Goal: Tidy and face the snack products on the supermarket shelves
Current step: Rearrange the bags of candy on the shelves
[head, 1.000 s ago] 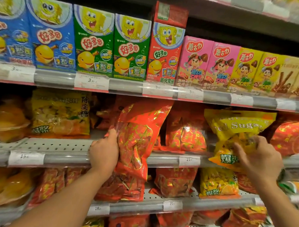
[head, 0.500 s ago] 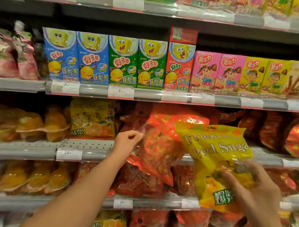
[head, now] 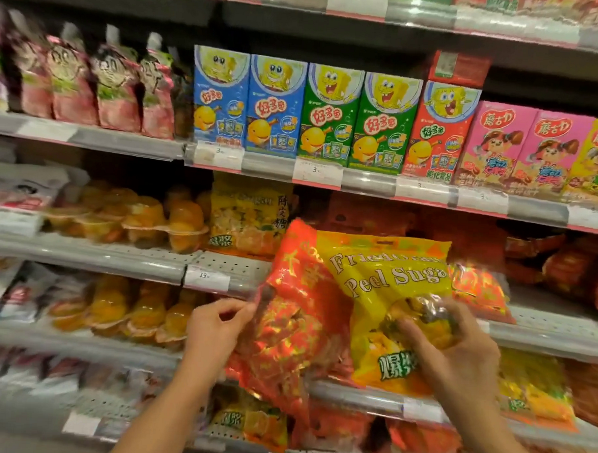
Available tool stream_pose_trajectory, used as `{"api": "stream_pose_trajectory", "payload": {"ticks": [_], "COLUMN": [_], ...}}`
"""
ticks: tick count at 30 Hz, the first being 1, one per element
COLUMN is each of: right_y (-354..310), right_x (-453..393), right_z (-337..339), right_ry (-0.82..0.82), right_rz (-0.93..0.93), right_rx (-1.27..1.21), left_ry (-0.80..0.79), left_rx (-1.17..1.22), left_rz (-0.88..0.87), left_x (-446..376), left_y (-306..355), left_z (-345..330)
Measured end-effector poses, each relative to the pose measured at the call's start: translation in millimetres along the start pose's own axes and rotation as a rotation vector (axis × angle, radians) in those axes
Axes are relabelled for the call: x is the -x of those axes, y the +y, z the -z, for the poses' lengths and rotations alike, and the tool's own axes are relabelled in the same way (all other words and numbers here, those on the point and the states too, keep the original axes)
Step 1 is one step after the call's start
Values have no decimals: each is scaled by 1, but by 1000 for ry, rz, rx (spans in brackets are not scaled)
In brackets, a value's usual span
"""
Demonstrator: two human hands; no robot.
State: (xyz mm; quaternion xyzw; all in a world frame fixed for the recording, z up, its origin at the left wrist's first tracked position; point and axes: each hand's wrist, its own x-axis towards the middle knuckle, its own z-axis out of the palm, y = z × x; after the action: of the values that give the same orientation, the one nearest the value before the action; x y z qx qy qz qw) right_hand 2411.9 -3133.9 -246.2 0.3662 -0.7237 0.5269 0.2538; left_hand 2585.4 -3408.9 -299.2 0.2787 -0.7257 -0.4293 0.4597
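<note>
My left hand pinches the left edge of a red foil candy bag held in front of the middle shelf. My right hand grips the lower part of a yellow "Peel Sugar" bag, which overlaps the red bag's right side. Both bags hang in the air, tilted, off the shelf. Another yellow bag of the same kind stands on the middle shelf behind, next to a bare stretch of perforated shelf.
Cartoon snack boxes in blue, green, red and pink line the upper shelf. Pink pouches stand at upper left. Orange jelly cups fill the left of the middle shelf. More red bags lie at the right, more yellow bags below.
The view has swung left. My right hand has carried the yellow bag leftwards over the red bag. My left hand has slid down the red bag's left edge.
</note>
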Motion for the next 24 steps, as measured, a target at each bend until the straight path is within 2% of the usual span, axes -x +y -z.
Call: {"api": "stream_pose_trajectory", "payload": {"ticks": [10, 15, 19, 24], "right_y": [-26, -72, -81, -68], "right_x": [-74, -101, -86, -80], "right_z": [-163, -241, -285, -292], "right_ry": [0, -13, -238, -364], "right_rz": [2, -89, -124, -123], "right_rx": [93, 145, 279, 407], "left_ry": [397, 527, 582, 612], "left_rx": [157, 243, 229, 202], "left_rz": [159, 143, 140, 105], "left_x": [25, 28, 25, 31], "left_y": [-19, -12, -10, -10], "left_z": [111, 141, 160, 172]}}
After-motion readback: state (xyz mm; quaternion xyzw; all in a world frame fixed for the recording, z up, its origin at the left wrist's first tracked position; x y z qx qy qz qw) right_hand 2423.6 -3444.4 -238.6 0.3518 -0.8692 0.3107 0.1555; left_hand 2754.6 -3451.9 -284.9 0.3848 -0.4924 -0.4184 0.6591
